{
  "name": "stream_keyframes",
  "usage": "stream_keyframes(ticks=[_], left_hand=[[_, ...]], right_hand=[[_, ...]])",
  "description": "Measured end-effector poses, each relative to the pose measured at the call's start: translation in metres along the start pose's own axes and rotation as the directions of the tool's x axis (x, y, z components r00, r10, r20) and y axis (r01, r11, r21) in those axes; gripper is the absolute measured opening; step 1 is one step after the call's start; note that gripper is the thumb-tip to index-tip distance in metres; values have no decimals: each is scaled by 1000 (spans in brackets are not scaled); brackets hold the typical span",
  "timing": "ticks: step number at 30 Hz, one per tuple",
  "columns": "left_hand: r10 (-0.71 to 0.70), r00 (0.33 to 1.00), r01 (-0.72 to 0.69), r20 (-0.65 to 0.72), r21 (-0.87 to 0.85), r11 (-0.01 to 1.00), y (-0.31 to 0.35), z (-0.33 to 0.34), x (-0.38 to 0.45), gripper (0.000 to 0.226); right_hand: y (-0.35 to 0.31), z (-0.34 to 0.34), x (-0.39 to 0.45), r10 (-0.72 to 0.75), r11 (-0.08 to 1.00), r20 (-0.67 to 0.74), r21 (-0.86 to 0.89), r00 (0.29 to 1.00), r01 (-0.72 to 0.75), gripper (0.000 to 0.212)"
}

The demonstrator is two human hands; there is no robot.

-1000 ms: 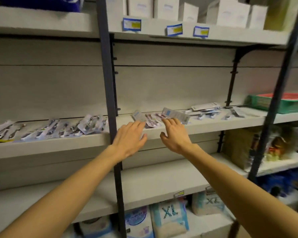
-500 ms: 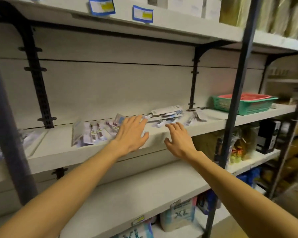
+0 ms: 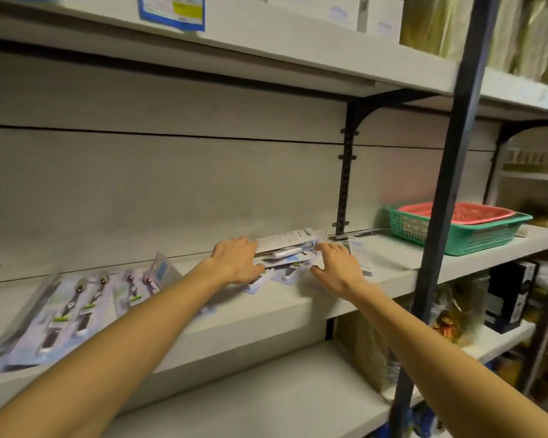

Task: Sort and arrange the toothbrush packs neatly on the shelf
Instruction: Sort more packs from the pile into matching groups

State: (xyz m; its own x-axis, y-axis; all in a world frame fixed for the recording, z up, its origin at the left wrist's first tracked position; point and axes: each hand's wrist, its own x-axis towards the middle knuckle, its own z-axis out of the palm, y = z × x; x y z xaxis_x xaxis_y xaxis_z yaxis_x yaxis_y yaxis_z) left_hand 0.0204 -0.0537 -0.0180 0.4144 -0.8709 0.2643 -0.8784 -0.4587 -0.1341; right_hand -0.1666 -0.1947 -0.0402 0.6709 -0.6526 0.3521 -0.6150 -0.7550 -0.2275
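A loose heap of toothbrush packs (image 3: pixel 290 254) lies on the pale middle shelf (image 3: pixel 298 306), near the back wall. My left hand (image 3: pixel 238 259) rests on the heap's left side, fingers bent over the packs' edge. My right hand (image 3: pixel 337 268) lies on the heap's right side with fingers spread and fairly straight. More toothbrush packs (image 3: pixel 73 306) are spread flat in a row at the shelf's left end, clear plastic fronts up. Whether either hand holds a pack is hidden by the hands themselves and by blur.
A green mesh basket (image 3: pixel 462 235) with a red one nested inside stands on the shelf to the right. A dark upright post (image 3: pixel 450 191) crosses in front, right of my right arm. Boxes and price labels line the upper shelf (image 3: pixel 266 42); goods fill the lower shelves.
The view has swung right and closer to the shelf. Both hands have reached rightward from the left packs to the heap by the wall bracket and now touch it.
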Motion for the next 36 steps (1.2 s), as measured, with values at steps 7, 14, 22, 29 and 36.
stream_keyframes(ticks=[7, 14, 22, 29, 36], left_hand=[[-35, 999, 35, 9, -25, 999, 31, 15, 56, 60], [-99, 989, 96, 114, 27, 995, 56, 28, 95, 48], [-179, 975, 195, 128, -124, 973, 51, 29, 96, 37], [-257, 965, 233, -45, -296, 926, 33, 2, 71, 30], [-384, 901, 253, -201, -476, 842, 21, -8, 40, 36]], right_hand=[[45, 9, 51, 4, 1000, 79, 2, 997, -4, 42], [72, 14, 91, -50, 994, 133, 102, 990, 37, 57], [71, 32, 117, -101, 969, 187, 243, 977, 54, 44], [78, 33, 130, -65, 690, 190, 718, 980, -94, 33], [67, 6, 126, 54, 130, 163, 977, 985, -169, 20]])
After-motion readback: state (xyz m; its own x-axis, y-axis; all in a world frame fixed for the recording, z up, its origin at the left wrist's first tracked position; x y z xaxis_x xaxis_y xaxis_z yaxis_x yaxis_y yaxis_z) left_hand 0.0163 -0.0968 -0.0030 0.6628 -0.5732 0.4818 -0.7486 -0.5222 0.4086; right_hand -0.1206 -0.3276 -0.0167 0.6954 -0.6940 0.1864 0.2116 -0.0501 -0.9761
